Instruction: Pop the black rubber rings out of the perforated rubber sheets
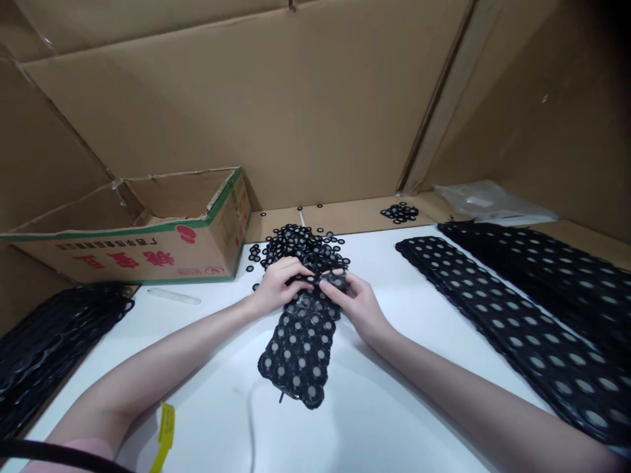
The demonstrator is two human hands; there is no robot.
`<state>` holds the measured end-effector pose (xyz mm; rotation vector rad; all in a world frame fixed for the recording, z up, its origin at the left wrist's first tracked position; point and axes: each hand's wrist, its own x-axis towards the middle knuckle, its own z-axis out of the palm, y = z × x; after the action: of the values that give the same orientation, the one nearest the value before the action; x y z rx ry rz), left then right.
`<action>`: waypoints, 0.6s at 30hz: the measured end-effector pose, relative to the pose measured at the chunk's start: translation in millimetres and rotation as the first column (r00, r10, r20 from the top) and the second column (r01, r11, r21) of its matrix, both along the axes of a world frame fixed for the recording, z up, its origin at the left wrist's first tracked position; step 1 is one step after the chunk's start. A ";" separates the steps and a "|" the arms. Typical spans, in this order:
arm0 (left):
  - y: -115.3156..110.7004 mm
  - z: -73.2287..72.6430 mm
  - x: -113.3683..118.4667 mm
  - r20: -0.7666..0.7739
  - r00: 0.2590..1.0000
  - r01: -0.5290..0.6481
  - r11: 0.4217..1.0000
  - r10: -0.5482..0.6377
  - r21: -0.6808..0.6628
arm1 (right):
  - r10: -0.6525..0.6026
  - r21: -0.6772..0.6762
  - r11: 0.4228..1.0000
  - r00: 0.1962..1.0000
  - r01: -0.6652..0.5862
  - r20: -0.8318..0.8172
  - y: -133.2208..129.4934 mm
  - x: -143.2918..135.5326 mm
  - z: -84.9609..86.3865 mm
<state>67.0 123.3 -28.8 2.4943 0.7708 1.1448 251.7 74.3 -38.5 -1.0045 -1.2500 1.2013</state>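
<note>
A black strip of joined rings with pale round centres [297,345] lies on the white table in front of me. My left hand [280,288] is at the far end of the strip, thumb and index finger brought together; what is between the fingertips is hidden. With thumb and fingers, my right hand [362,303] pinches a raised dark corner of the strip. Just beyond both hands is a heap of loose black rings [290,242], with some scattered around its edges.
At the back left stands an open cardboard box [197,253]. A whitish pen-like stick [173,295] lies before it. Dark strips [64,328] are stacked at left, long dotted strips [497,309] at right. A small ring pile [400,211] and plastic bag [493,200] sit behind.
</note>
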 end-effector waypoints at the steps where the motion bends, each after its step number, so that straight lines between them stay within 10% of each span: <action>1: -0.5 0.4 0.2 0.009 1.000 0.003 1.000 -0.003 -0.024 | -0.002 0.024 1.000 0.999 0.001 0.043 -0.1 -0.2 -0.2; 18: -1.3 1.8 2.4 0.076 0.996 -0.021 0.980 0.037 -0.199 | 0.013 0.083 0.996 0.978 -0.031 0.209 2.1 1.0 -5.8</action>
<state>69.3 122.0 -27.0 2.2683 0.8575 1.1110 252.6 76.4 -44.3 -1.0763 -1.4675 1.0694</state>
